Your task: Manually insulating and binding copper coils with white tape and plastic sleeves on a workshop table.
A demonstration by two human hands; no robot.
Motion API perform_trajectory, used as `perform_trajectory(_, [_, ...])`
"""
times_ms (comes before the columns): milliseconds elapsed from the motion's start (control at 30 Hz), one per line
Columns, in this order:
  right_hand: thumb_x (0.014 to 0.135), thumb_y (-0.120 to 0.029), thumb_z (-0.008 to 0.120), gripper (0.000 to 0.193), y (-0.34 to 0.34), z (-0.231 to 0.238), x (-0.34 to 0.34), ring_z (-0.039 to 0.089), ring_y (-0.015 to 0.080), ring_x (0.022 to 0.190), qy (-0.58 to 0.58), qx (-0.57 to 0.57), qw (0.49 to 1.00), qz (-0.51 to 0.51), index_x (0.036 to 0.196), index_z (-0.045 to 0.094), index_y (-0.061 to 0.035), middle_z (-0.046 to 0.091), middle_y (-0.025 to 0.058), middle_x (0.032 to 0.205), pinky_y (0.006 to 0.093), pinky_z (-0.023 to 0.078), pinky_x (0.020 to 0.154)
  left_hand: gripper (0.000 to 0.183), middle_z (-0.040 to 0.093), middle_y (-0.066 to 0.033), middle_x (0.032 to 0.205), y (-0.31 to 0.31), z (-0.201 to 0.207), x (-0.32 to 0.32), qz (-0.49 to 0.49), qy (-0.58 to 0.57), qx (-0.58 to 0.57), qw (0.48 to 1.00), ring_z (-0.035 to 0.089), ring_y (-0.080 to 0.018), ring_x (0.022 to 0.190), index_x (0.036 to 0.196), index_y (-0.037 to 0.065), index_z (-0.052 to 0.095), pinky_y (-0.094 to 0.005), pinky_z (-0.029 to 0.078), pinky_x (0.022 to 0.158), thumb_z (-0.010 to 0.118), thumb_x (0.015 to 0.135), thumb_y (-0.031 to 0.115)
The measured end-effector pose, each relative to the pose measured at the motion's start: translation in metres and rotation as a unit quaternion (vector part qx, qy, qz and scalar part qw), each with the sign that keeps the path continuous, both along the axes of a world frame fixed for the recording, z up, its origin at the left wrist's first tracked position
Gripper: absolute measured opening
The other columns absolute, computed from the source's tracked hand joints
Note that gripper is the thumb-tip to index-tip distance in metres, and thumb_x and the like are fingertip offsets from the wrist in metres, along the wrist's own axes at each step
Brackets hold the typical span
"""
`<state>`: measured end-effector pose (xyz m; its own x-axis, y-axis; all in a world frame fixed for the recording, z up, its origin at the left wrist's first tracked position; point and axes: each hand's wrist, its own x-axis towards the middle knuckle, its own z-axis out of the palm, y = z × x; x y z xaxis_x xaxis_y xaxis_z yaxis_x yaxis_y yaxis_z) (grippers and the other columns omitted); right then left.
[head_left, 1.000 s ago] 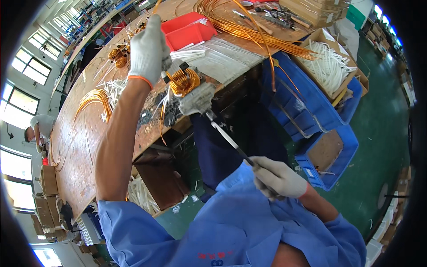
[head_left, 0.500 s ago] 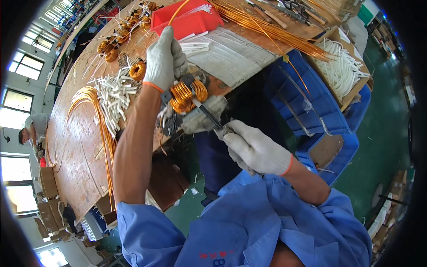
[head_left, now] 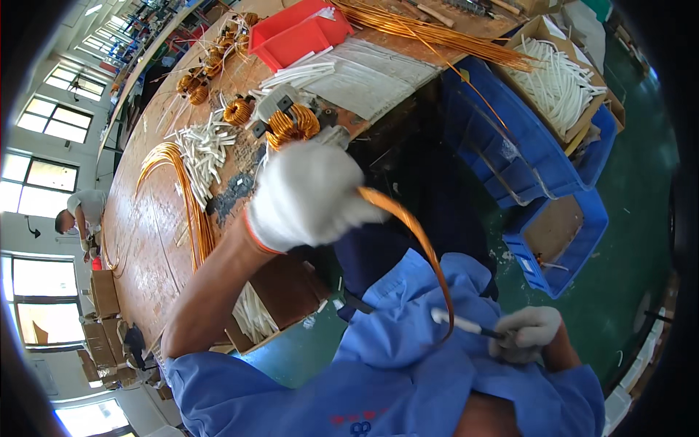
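My left hand (head_left: pixel 309 193), in a white glove and smeared by motion, is closed on a copper wire (head_left: pixel 419 233). The wire comes out of the fist and curves down in front of my blue shirt. Lower right, my gloved right hand (head_left: pixel 528 333) grips a hook tool (head_left: pixel 466 325) with a dark shaft and a pale bent end. The bent end is close to the lower part of the wire; whether they touch I cannot tell. Beyond my left hand, a copper-wound ring coil (head_left: pixel 293 125) stands at the table edge, its lower part hidden by the glove.
On the wooden table (head_left: pixel 138 240) lie white sleeve pieces (head_left: pixel 204 153), bent copper wires (head_left: pixel 186 197), finished coils and a red bin (head_left: pixel 302 35). Long straight wires (head_left: pixel 437 33) stretch across the back. Blue crates (head_left: pixel 502 138) and a carton of white tubing (head_left: pixel 557 87) stand right.
My left hand has come down and nearer from above the coil, still with copper wire. My right hand has drawn the hook tool away from the coil to the lower right.
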<state>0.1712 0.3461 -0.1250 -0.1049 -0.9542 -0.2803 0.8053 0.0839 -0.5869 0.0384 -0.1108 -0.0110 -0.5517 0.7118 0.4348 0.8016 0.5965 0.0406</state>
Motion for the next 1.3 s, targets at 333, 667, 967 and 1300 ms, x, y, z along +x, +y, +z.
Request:
perform_trajectory(333, [0.12,-0.037,0.051,0.036,-0.22,0.026,-0.1,0.039,0.0056,0.045,-0.07,-0.019,0.982,-0.174,0.121,0.058,-0.0022,0.044,-0.0026,0.068,0.025,0.031,0.036,0.058,0.033,0.0042,0.062,-0.046,0.007,-0.155,0.2,-0.357,0.641,0.65,0.032,-0.0107,0.049,0.068,0.016,0.047,-0.0319,0.026,0.046,0.06,0.11,0.055])
perform_trajectory(667, [0.119,-0.031,0.053,0.029,-0.288,0.02,-0.121,0.05,0.01,0.045,0.068,0.033,0.958,-0.278,0.115,0.056,-0.0029,0.057,0.0007,0.071,0.0292,0.038,0.039,0.053,0.047,0.0026,0.067,-0.064,-0.053,-0.175,0.306,-0.322,0.511,0.736,0.039,-0.0081,0.052,0.081,0.005,0.061,-0.0274,0.031,0.049,0.069,0.11,0.048])
perform_trajectory(967, [0.121,-0.04,0.047,0.038,-0.134,0.004,-0.081,0.043,0.0091,0.046,-0.262,-0.049,0.963,-0.041,0.115,0.06,-0.0042,0.05,-0.0003,0.069,0.0288,0.037,0.036,0.082,0.067,-0.0195,0.125,-0.008,0.048,-0.073,0.012,-0.006,-0.176,0.984,0.064,-0.0423,0.121,0.135,0.002,0.066,-0.0517,0.048,0.11,0.077,0.088,0.068])
perform_trajectory(1300, [0.115,-0.024,0.052,0.033,-0.057,-0.03,-0.078,0.048,0.0097,0.05,-0.064,0.093,0.99,-0.083,0.121,0.059,0.0076,0.05,0.0012,0.069,0.0285,0.04,0.045,0.045,0.055,-0.0045,0.065,0.047,0.005,-0.151,0.028,-0.182,-0.067,0.981,0.062,-0.0223,0.057,0.087,0.007,0.065,-0.0402,0.052,0.052,0.084,0.092,0.048])
